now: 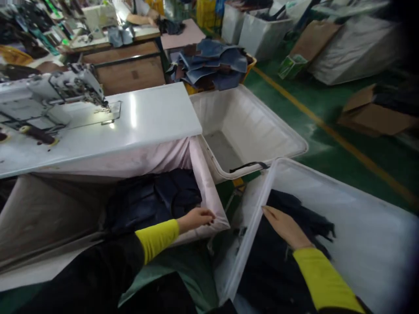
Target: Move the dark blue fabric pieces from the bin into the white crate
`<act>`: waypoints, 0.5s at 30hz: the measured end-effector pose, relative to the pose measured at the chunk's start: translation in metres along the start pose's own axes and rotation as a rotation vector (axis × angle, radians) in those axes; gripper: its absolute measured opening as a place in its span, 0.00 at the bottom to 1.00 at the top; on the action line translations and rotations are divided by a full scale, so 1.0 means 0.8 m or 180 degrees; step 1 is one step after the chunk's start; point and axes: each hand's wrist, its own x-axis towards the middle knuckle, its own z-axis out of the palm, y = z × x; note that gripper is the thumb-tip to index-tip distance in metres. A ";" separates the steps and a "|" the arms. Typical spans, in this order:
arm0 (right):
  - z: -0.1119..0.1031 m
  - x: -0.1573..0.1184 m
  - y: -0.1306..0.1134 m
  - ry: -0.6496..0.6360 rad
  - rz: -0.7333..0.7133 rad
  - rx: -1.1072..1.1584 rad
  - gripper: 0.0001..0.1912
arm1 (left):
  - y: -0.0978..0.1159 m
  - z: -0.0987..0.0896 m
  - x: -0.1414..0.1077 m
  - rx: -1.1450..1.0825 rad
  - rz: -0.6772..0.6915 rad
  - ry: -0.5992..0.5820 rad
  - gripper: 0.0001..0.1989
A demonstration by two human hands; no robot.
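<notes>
Dark fabric pieces (pixel 294 218) are seen heaped in the near white plastic bin (pixel 360 244), at the person's right; the heap runs lengthwise from the near edge of the frame toward the bin's middle. The right hand (pixel 284 229) is laid flat on top of it, fingers extended and together, pointing up and left toward the bin's left wall; nothing is gripped. The cloth lies directly beneath and just ahead of this hand, so the right hand is the nearer one by far. The left hand (pixel 196 218) is curled over the rim of the pink cloth trough (pixel 209 192) hung under the white sewing table (pixel 147 117); whether only the rim or also fabric is pinched cannot be told. More dark garments (pixel 153 196) are bundled inside the trough. Beyond, a second white bin (pixel 262 117) stands nearly bare, a dark strap at its near rim. A sewing machine (pixel 62 87) sits on the table, partly cut off at left. Blue denim pieces (pixel 212 61) are stacked farther back. The lower heap is hidden by the yellow sleeve (pixel 324 279); motion blur softens edges.
</notes>
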 end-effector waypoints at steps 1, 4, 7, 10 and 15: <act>-0.007 0.008 -0.025 0.0181 -0.0002 0.0069 0.30 | -0.037 -0.048 -0.026 -0.0017 -0.0174 0.0242 0.12; -0.027 0.042 -0.123 0.0466 -0.0225 0.0218 0.29 | -0.143 -0.185 -0.100 -0.0011 -0.0811 0.1063 0.12; -0.002 0.090 -0.239 0.0344 -0.0587 0.0209 0.27 | -0.223 -0.299 -0.155 -0.0172 -0.1261 0.1492 0.16; 0.077 0.142 -0.343 -0.0151 -0.0619 0.0049 0.25 | -0.277 -0.382 -0.180 -0.0322 -0.1394 0.1569 0.15; 0.263 0.214 -0.449 -0.1053 -0.0424 -0.0428 0.28 | -0.351 -0.470 -0.153 -0.0418 -0.1490 0.1426 0.07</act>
